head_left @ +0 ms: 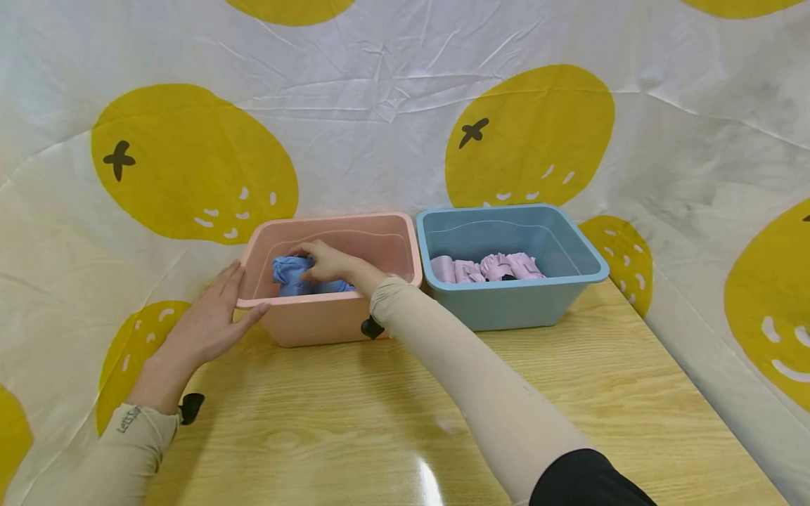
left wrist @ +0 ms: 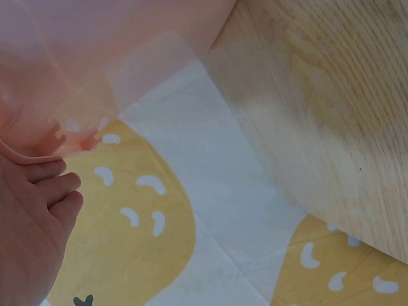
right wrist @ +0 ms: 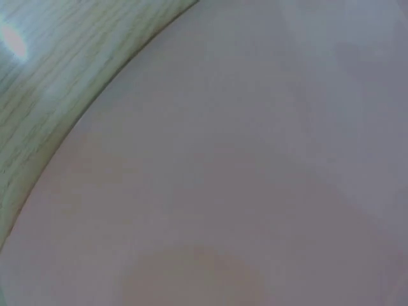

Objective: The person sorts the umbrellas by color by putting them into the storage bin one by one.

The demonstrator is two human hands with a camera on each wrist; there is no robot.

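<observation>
A pink plastic bin (head_left: 329, 316) stands on the table, with blue rolled bundles of thin, crinkled material inside. My right hand (head_left: 329, 263) reaches into it over the front rim and grips a blue bundle (head_left: 290, 273) near the left end, thumb and fingers curved about it. Another blue bundle (head_left: 334, 286) lies partly hidden below that hand. At the bin's left front corner, my left hand (head_left: 205, 316) rests against the rim, fingers extended along the outer side and thumb toward the front. The left wrist view shows its fingers (left wrist: 60, 188) touching the rim. Pink bin wall fills most of the right wrist view.
Close to the pink bin's right side stands a blue plastic bin (head_left: 500, 306), holding several pale pink rolled bundles (head_left: 496, 267) in a row. Both sit at the back of a wooden table (head_left: 354, 422). Behind hangs a white cloth (head_left: 373, 140) with yellow fruit prints.
</observation>
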